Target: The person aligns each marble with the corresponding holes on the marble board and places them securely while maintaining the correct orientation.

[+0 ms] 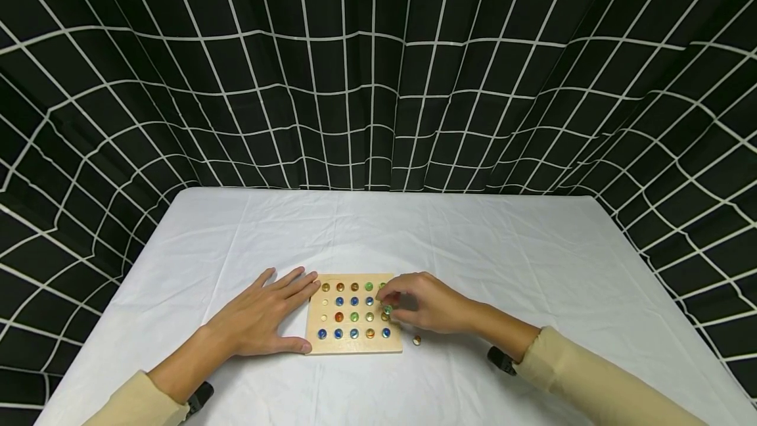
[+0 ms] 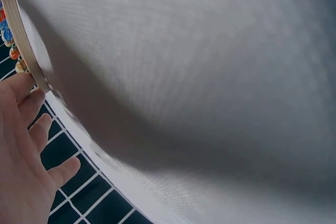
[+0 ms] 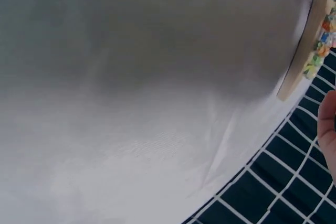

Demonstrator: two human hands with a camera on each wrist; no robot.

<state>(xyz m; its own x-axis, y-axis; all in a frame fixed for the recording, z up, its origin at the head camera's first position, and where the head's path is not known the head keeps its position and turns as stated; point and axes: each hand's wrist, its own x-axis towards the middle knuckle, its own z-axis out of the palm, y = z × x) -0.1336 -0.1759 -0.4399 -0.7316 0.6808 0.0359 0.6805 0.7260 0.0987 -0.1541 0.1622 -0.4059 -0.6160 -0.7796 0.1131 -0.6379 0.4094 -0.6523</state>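
Right hand [image 1: 427, 311] pinches a green marble [image 1: 387, 309] over the right side of the board [image 1: 353, 345]. Left hand [image 1: 266, 317] lies flat with fingers spread, touching the board's left edge. One loose marble [image 1: 416, 340] sits just right of the board.

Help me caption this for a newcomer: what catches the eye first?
A wooden board studded with coloured marbles lies on the white table. The left hand rests flat against its left edge; the right hand pinches a green marble at its right side. One stray marble lies beside the board.
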